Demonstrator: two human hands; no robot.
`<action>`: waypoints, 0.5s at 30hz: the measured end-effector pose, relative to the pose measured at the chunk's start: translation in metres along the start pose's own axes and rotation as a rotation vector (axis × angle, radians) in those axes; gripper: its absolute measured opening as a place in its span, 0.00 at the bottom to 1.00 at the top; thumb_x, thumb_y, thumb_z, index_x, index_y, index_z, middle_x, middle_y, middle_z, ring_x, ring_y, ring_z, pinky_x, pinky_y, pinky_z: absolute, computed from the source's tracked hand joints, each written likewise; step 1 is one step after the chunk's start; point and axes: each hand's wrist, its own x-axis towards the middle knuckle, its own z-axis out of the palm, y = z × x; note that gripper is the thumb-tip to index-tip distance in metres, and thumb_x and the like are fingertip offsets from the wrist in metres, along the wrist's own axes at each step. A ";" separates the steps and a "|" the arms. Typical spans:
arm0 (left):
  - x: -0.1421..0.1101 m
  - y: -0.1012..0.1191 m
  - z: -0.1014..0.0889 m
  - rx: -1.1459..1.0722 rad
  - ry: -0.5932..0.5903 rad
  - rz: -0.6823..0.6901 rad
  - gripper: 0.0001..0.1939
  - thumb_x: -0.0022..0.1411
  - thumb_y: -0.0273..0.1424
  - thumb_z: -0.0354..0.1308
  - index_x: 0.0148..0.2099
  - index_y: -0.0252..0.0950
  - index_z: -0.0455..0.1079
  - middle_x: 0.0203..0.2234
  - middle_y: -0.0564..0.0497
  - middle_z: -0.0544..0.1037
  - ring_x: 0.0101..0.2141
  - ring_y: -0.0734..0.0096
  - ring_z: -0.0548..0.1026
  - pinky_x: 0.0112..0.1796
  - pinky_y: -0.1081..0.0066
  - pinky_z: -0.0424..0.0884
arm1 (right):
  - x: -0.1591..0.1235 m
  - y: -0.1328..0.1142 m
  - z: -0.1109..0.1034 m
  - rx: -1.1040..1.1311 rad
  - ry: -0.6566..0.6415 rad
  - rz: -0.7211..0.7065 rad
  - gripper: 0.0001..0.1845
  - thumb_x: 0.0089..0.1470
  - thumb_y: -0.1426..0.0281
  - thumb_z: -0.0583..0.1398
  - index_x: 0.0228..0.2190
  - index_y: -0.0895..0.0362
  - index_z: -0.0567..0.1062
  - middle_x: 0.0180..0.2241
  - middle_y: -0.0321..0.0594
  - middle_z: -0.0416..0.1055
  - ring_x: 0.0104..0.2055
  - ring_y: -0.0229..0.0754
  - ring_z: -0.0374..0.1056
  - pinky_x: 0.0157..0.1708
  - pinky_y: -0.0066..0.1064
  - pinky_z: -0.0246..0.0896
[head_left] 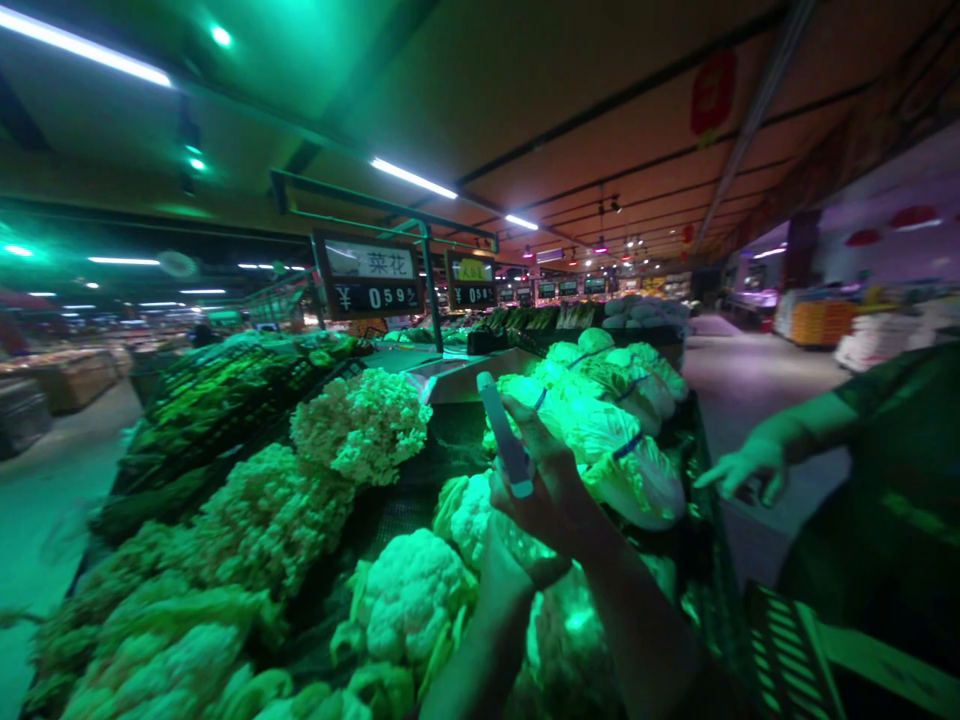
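Note:
My right hand is closed around a slim pale slab with rounded ends, which looks like a phone held at a slant. Below it, my left hand is close against the right hand and wrist; its fingers are largely hidden. Both hands are above the vegetable display. A white cauliflower lies just left of my left forearm, and another cauliflower sits partly behind my hands. Napa cabbages with dark bands are piled to the right of my right hand.
Loose-headed cauliflower is heaped on the left. Price signs stand on a post behind. At right, another person's hand points toward the display edge, with a slotted basket below. Stacked goods stand beyond the aisle.

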 end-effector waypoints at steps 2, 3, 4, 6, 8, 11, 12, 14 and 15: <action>0.000 0.001 0.000 -0.005 0.006 0.003 0.24 0.65 0.43 0.65 0.56 0.34 0.73 0.47 0.44 0.82 0.46 0.60 0.81 0.49 0.53 0.80 | 0.000 0.001 0.000 0.002 0.000 -0.002 0.36 0.52 0.70 0.57 0.63 0.60 0.63 0.26 0.31 0.63 0.22 0.36 0.58 0.25 0.31 0.57; 0.000 0.002 0.001 -0.008 0.010 0.008 0.28 0.60 0.43 0.69 0.57 0.34 0.72 0.46 0.44 0.82 0.46 0.57 0.81 0.50 0.52 0.79 | -0.001 0.001 0.000 0.005 0.001 -0.007 0.36 0.52 0.70 0.57 0.63 0.60 0.63 0.26 0.31 0.63 0.22 0.36 0.58 0.24 0.31 0.56; 0.000 0.002 0.002 -0.013 0.014 0.013 0.34 0.54 0.43 0.74 0.59 0.34 0.72 0.46 0.43 0.83 0.47 0.53 0.81 0.51 0.51 0.78 | -0.001 0.002 0.000 0.010 0.003 -0.013 0.36 0.53 0.70 0.57 0.63 0.60 0.63 0.26 0.31 0.63 0.22 0.36 0.58 0.24 0.30 0.56; 0.001 0.004 0.005 -0.031 0.017 0.022 0.45 0.41 0.40 0.79 0.61 0.35 0.70 0.46 0.41 0.84 0.50 0.46 0.81 0.53 0.52 0.77 | -0.001 0.003 0.001 0.000 0.023 -0.036 0.35 0.53 0.71 0.57 0.63 0.59 0.63 0.27 0.32 0.65 0.22 0.35 0.58 0.23 0.29 0.56; 0.000 0.005 0.008 -0.071 0.014 0.018 0.51 0.37 0.37 0.80 0.64 0.36 0.67 0.47 0.41 0.84 0.54 0.43 0.79 0.55 0.54 0.77 | -0.001 0.005 0.001 -0.033 0.048 -0.076 0.35 0.53 0.71 0.57 0.63 0.59 0.63 0.30 0.36 0.68 0.23 0.35 0.60 0.24 0.30 0.58; -0.001 0.007 0.012 -0.117 0.023 0.012 0.49 0.40 0.33 0.78 0.64 0.36 0.65 0.43 0.43 0.85 0.57 0.47 0.78 0.58 0.56 0.75 | -0.001 0.007 0.002 -0.060 0.069 -0.117 0.35 0.53 0.71 0.57 0.63 0.58 0.63 0.37 0.42 0.72 0.26 0.37 0.63 0.26 0.31 0.62; -0.001 0.007 0.013 -0.127 0.027 0.021 0.48 0.40 0.32 0.77 0.64 0.35 0.65 0.42 0.44 0.85 0.57 0.48 0.78 0.59 0.57 0.74 | -0.001 0.007 0.002 -0.052 0.065 -0.115 0.35 0.53 0.71 0.57 0.63 0.58 0.63 0.37 0.42 0.73 0.26 0.37 0.63 0.26 0.31 0.62; 0.000 0.007 0.013 -0.144 0.022 0.043 0.46 0.40 0.31 0.77 0.62 0.35 0.66 0.40 0.45 0.85 0.55 0.49 0.79 0.57 0.57 0.75 | -0.001 0.008 0.003 -0.032 0.052 -0.100 0.36 0.52 0.72 0.57 0.63 0.57 0.63 0.37 0.41 0.73 0.26 0.36 0.63 0.24 0.30 0.61; 0.000 0.007 0.013 -0.155 0.015 0.050 0.46 0.39 0.31 0.77 0.61 0.35 0.66 0.39 0.45 0.85 0.54 0.48 0.80 0.56 0.57 0.76 | 0.000 0.008 0.003 -0.029 0.051 -0.097 0.36 0.51 0.72 0.57 0.62 0.56 0.64 0.36 0.40 0.72 0.25 0.36 0.62 0.23 0.29 0.60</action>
